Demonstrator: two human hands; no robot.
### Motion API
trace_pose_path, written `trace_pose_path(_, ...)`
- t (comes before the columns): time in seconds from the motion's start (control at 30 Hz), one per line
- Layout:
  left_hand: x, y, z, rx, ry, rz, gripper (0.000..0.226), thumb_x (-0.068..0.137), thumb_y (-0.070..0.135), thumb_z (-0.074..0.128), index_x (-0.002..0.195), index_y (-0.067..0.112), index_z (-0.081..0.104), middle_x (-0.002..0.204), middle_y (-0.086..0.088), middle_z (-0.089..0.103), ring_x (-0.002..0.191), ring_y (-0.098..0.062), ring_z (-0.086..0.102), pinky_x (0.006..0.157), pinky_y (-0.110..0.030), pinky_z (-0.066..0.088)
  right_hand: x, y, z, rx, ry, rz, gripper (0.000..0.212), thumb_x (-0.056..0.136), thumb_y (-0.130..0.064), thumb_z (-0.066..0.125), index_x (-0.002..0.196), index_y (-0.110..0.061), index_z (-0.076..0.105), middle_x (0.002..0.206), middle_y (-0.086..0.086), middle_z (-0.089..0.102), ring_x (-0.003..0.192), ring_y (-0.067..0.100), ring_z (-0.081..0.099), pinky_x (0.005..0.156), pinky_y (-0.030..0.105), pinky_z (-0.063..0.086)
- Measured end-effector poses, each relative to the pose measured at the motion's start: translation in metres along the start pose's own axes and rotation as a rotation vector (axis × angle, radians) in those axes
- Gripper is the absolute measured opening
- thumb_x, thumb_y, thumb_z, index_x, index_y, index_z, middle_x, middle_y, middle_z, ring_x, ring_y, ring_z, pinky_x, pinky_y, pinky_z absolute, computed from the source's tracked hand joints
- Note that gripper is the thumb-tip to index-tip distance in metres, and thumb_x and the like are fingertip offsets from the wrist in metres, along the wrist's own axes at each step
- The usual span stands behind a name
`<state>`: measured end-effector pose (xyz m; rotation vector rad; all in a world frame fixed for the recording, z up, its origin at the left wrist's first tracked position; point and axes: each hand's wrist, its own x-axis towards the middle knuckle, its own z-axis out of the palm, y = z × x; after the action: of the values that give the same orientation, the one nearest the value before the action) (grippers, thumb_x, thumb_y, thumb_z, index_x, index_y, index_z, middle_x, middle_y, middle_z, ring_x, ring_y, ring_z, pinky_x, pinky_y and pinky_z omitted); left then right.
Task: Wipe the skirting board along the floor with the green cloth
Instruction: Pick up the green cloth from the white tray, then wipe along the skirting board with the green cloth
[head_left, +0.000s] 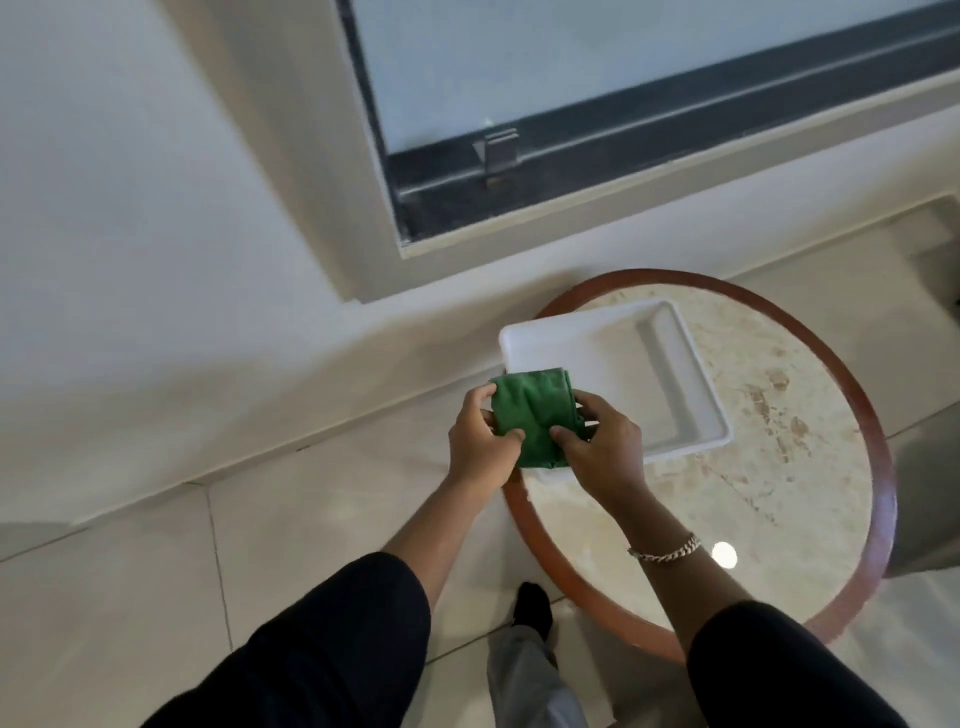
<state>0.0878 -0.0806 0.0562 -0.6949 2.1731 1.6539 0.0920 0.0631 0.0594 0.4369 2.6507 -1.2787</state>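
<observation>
Step in hand, as I read it: getting the green cloth (530, 415) folded into a usable pad before going down to the skirting board (291, 441). Cloth is held in the air between both hands, over the near-left edge of the round desk (862, 415) and overlapping the near corner of the white tray (691, 374) in the view; can't tell if it touches the tray. Left hand (480, 441) grip: closed on the cloth's left edge, thumb on the top face, fingers curled behind. Right hand (605, 447) grip: closed on the right edge, thumb and forefinger pinching the front, other fingers tucked under. Cloth looks already folded into a rough rectangle, several layers thick. To do this well: finish with a flat pad that fits one palm, loose edges tucked inward so nothing drags on the floor (311, 545), then hand it over to a single hand so the other is free for balance when crouching. A clean face outward, refold when it gets dirty. Pose: both forearms reach forward from dark sleeves (322, 649), wrists roughly level, hands close together with the cloth bridging them; a bracelet (667, 552) sits on the right wrist. Person is standing, one foot (532, 605) visible below, next to the desk. Skirting board runs diagonally along the wall base under the window (623, 104), just beyond the hands and well below them, so a crouch or kneel is needed before any wiping. Wiping not yet started, by my estimate.
</observation>
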Motion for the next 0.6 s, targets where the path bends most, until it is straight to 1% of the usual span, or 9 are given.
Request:
trace_pose_path(0.07,-0.010,-0.020,-0.040,-0.044,0.033,0.011,0.061,0.080,0.002,0.068,0.134,0.024,0.049,0.104,-0.008,0.064,0.087,-0.016,0.063,0.063,-0.022,0.052,-0.024,-0.020,0.029,0.029,-0.018,-0.028,0.046,0.075,-0.010,0.075,0.118,-0.023,0.064,0.093,-0.007,0.067,0.080,0.018,0.068,0.077,0.044,0.059)
trace_pose_path(0.13,-0.016,-0.044,-0.077,-0.079,0.055,0.009,0.062,0.079,0.003,0.068,0.134,0.025,0.050,0.104,-0.011,0.065,0.087,-0.019,0.065,0.068,-0.030,0.058,-0.043,-0.034,0.064,0.037,-0.034,-0.057,0.046,0.074,-0.011,0.075,0.117,-0.024,0.064,0.093,-0.008,0.068,0.086,0.018,0.068,0.080,0.044,0.058)
trace_pose_path(0.17,-0.016,-0.061,-0.097,-0.089,0.060,0.013,0.062,0.079,0.003,0.069,0.134,0.025,0.050,0.103,-0.011,0.065,0.087,-0.018,0.065,0.070,-0.032,0.058,-0.054,-0.040,0.086,0.037,-0.044,-0.071,0.046,0.075,-0.012,0.075,0.118,-0.024,0.063,0.094,-0.007,0.069,0.088,0.017,0.067,0.082,0.043,0.058)
trace_pose_path(0.23,-0.010,-0.099,-0.138,-0.095,0.070,0.032,0.061,0.079,0.003,0.070,0.132,0.025,0.051,0.101,-0.010,0.065,0.084,-0.016,0.064,0.070,-0.029,0.057,-0.070,-0.042,0.139,0.038,-0.052,-0.091,0.046,0.074,-0.013,0.075,0.117,-0.024,0.062,0.097,-0.006,0.071,0.090,0.014,0.067,0.083,0.042,0.058)
trace_pose_path(0.33,0.019,-0.168,-0.185,-0.071,0.094,0.054,0.061,0.078,0.005,0.070,0.132,0.026,0.051,0.102,-0.010,0.065,0.084,-0.016,0.062,0.070,-0.025,0.053,-0.074,-0.027,0.227,0.055,-0.060,-0.134,0.048,0.074,-0.010,0.076,0.119,-0.021,0.062,0.097,-0.004,0.070,0.087,0.015,0.066,0.081,0.041,0.058)
trace_pose_path(0.43,0.060,-0.251,-0.217,-0.049,0.137,0.031,0.062,0.080,0.004,0.070,0.135,0.024,0.050,0.102,-0.009,0.065,0.086,-0.017,0.063,0.072,-0.024,0.052,-0.067,0.001,0.320,0.060,-0.145,-0.164,0.051,0.077,-0.008,0.074,0.124,-0.020,0.059,0.099,-0.008,0.065,0.090,0.013,0.065,0.080,0.032,0.058)
trace_pose_path(0.53,0.113,-0.345,-0.236,-0.039,0.196,0.007,0.063,0.081,0.003,0.070,0.137,0.023,0.049,0.102,-0.009,0.065,0.091,-0.022,0.065,0.079,-0.032,0.056,-0.050,0.044,0.421,0.097,-0.234,-0.170,0.051,0.080,-0.004,0.071,0.127,-0.021,0.058,0.101,-0.011,0.062,0.093,0.010,0.065,0.079,0.027,0.059)
trace_pose_path(0.6,0.149,-0.402,-0.241,-0.040,0.238,0.014,0.065,0.081,0.004,0.071,0.139,0.023,0.048,0.102,-0.008,0.064,0.092,-0.021,0.065,0.079,-0.033,0.058,-0.034,0.072,0.478,0.137,-0.272,-0.195,0.051,0.081,0.001,0.069,0.126,-0.020,0.059,0.100,-0.013,0.062,0.089,-0.003,0.063,0.076,0.011,0.054)
